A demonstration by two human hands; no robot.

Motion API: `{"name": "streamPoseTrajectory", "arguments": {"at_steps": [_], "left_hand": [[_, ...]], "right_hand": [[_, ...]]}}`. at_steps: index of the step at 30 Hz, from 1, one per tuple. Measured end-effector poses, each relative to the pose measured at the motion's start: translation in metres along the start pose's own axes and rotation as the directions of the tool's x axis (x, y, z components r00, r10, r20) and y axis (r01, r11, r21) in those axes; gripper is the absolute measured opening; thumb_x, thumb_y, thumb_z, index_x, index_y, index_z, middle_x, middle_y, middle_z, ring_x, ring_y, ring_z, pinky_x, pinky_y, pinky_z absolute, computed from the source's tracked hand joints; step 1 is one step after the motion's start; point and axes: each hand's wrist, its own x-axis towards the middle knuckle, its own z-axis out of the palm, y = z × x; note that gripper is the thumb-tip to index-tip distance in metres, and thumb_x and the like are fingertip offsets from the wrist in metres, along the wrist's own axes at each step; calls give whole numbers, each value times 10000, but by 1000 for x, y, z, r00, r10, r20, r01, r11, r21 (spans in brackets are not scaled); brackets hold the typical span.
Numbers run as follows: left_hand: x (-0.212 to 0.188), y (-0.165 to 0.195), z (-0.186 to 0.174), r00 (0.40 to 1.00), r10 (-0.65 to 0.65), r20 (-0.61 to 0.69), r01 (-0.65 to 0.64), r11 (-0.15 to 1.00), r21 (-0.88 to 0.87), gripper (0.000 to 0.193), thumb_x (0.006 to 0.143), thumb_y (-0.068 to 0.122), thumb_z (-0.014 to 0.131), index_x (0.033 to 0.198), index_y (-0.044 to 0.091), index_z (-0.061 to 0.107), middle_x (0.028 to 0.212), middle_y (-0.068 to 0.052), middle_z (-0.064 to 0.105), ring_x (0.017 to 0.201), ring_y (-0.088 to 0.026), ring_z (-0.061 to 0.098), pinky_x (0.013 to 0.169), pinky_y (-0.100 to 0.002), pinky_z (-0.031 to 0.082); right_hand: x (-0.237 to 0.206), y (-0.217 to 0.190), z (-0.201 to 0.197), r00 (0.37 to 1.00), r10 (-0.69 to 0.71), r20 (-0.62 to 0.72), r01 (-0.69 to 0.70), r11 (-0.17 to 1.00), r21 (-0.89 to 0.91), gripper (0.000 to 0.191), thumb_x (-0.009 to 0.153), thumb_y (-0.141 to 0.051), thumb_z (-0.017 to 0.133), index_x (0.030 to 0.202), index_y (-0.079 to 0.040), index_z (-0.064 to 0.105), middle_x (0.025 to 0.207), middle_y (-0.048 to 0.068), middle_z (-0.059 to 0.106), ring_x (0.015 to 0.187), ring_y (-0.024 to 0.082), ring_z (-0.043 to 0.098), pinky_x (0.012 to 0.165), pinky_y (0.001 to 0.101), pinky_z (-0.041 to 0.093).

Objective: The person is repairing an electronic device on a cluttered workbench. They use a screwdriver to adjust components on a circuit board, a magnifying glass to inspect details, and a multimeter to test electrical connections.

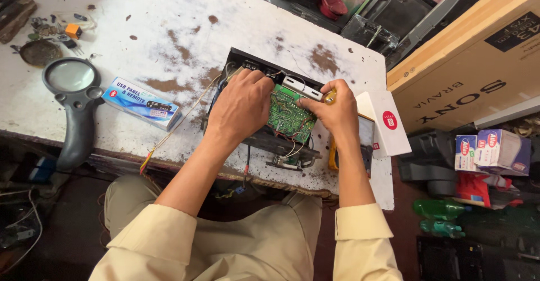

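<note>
hands at work inside an open chassis

the green circuit board (pixel 291 114) sits in a black chassis (pixel 256 70) at the near edge of the counter (pixel 169 28). left hand (pixel 242 105) presses flat on the chassis, fingers together. right hand (pixel 333 111) has fingers clamped on a yellow-handled tool (pixel 331 96) at the board's far right corner. the step looks like fastening work; the next move likely needs a steady board.

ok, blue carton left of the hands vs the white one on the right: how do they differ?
Colour: the blue carton is blue with a printed picture on top; the white carton is plain white with a round red mark.
Place: the blue carton lies apart from the left hand, wholly on the table; the white carton sits close beside the right hand at the table's edge.
Both are long, closed and lying flat.
</note>
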Motion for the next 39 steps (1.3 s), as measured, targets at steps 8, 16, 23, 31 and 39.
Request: {"name": "streamPoseTrajectory", "arguments": {"at_steps": [8,16,23,31,39], "left_hand": [[0,0,-2,1000,-15,12,16,1000,-5,28,861,44,643,876,21,642,912,-125,626,953,-329,601,890,-438,493],[0,2,-4,1000,-29,11,29,1000,-12,29,867,41,645,885,19,648,908,-124,624,946,-325,598,882,-435,494],[0,3,-6,996,-92,-16,90,994,-64,37,883,46,643,908,19,640,930,-136,622,966,-337,597,874,-446,489],[-2,0,-9,973,-115,-199,76,978,-194,215,840,-42,543,1045,9,580,1041,-170,595,1082,-377,569,950,-464,481],[-3,1,-13,973,-118,-198,73,972,-225,240,857,-51,522,1083,8,579,1081,-165,597,1103,-379,560,970,-462,477]], "right_hand": [[9,15,6,991,-135,-8,134,991,-12,572,615,-268,996,935,-63,568,819,57,668,710,176,634,633,324,526],[7,31,4,995,-94,35,85,978,193,473,676,-167,959,960,-78,591,779,6,645,697,89,611,611,255,522],[6,35,6,993,-108,45,95,967,236,486,687,-219,957,966,-80,584,770,6,650,691,89,613,598,251,514],[4,30,8,992,-113,-63,118,990,79,530,684,-316,997,900,-74,579,718,24,645,636,113,595,577,283,502],[4,30,11,978,-189,-91,194,980,44,605,657,-361,1020,901,-58,558,718,32,617,642,145,563,580,312,496]]}}
